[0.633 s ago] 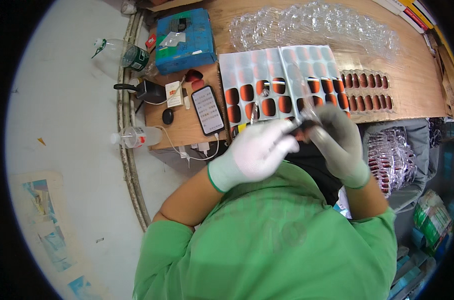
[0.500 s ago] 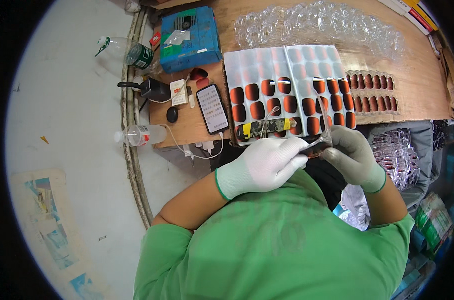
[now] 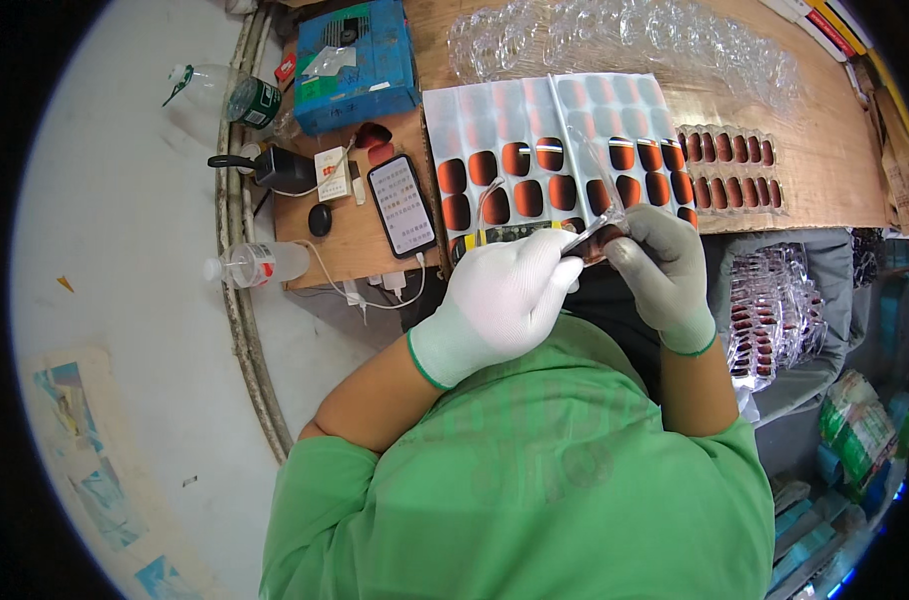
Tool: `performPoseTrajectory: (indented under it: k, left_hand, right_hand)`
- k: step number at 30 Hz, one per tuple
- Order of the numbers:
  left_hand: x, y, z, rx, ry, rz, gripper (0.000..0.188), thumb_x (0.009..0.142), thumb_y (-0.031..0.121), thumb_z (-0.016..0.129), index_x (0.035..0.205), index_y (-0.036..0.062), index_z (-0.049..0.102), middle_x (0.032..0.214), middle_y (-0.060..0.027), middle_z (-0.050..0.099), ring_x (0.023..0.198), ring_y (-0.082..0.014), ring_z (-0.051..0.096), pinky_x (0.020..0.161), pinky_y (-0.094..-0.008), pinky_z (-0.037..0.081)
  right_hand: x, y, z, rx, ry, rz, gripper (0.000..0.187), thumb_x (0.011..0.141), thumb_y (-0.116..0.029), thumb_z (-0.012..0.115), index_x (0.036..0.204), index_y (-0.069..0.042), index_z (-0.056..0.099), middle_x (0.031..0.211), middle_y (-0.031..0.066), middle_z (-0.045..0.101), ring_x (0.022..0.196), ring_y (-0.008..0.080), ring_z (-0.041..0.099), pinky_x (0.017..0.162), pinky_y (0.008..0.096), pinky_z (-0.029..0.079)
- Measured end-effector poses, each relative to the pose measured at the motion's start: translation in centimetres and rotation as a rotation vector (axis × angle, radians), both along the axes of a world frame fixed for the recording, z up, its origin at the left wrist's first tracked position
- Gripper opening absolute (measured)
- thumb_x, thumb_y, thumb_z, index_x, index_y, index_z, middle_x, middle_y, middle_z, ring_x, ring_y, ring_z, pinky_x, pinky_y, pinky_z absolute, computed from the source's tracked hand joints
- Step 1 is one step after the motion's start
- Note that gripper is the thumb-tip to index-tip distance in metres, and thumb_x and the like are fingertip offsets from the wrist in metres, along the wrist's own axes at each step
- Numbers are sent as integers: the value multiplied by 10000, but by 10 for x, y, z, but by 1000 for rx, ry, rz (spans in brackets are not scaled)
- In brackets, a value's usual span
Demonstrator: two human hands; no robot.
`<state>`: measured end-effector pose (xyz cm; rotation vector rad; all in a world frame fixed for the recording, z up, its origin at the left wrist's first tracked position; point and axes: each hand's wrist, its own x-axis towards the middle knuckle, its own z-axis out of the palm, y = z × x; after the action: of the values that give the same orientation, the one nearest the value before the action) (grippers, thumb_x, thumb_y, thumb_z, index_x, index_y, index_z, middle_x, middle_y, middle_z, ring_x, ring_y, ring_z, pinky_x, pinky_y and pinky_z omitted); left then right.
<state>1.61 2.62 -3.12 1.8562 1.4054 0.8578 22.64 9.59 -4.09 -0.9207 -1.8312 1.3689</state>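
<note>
White-gloved left hand (image 3: pixel 505 298) and greyish-gloved right hand (image 3: pixel 665 268) drifted up-left, both pinching a clear, slim plastic glasses frame (image 3: pixel 613 214) mid-picture; probably light, slick, brittle, so grab rims.

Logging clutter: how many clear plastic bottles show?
2: a green-labelled clear plastic bottle left of the blue rectangular box; a white-capped clear plastic bottle left of the black smartphone. Others may be hidden.

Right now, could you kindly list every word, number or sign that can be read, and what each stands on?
I won't copy wording; it shows on these:
Phone: text lines, too small.
Blue box: marks, too small.
White pack: red print, too small.
Bottle labels: too small.
Shirt: letters, too faded.
</note>
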Motion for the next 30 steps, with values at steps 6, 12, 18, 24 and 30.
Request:
performPoseTrajectory:
  k: [6, 12, 18, 24, 30]
  left_hand:
    - [-5, -4, 12, -164, -204, -42, 193, 1026, 121, 527, 1142, -9, 612, 784, -86, 709, 715, -225, 718, 666, -336, 551]
    - [-4, -11, 11, -122, -251, 38, 198, 1039, 130, 518, 1129, -12, 622, 767, -88, 693, 691, -212, 698, 655, -339, 535]
    - [-4, -14, 2, 18, -60, 56, 221, 1040, 140, 523, 1155, -21, 619, 754, -89, 678, 694, -222, 694, 663, -334, 532]
    - [-9, -9, 11, -205, -276, 41, 235, 1045, 157, 503, 1166, -21, 597, 756, -86, 671, 704, -209, 694, 684, -332, 534]
    - [-11, -10, 25, -257, -282, 1, 221, 1035, 132, 498, 1188, -8, 576, 773, -85, 674, 714, -186, 691, 702, -317, 538]
  right_hand:
    - [-3, -6, 9, -151, 157, 48, 157, 925, -111, 641, 917, 44, 664, 842, 62, 613, 747, 122, 528, 681, 282, 428]
    - [-8, -8, 8, -104, 60, 28, 173, 939, -133, 633, 915, 37, 660, 804, 33, 587, 724, 90, 491, 665, 262, 411]
    - [-11, -6, -12, -213, 97, 5, 175, 950, -141, 628, 926, 30, 659, 771, 7, 579, 705, 64, 475, 644, 248, 400]
    - [-19, -8, -2, -189, 85, 48, 191, 965, -142, 570, 866, 15, 616, 736, 4, 541, 700, 71, 462, 621, 280, 383]
    - [-18, -13, 28, 104, -7, 28, 92, 851, -54, 642, 823, 30, 619, 708, 122, 531, 610, 214, 497, 573, 333, 398]
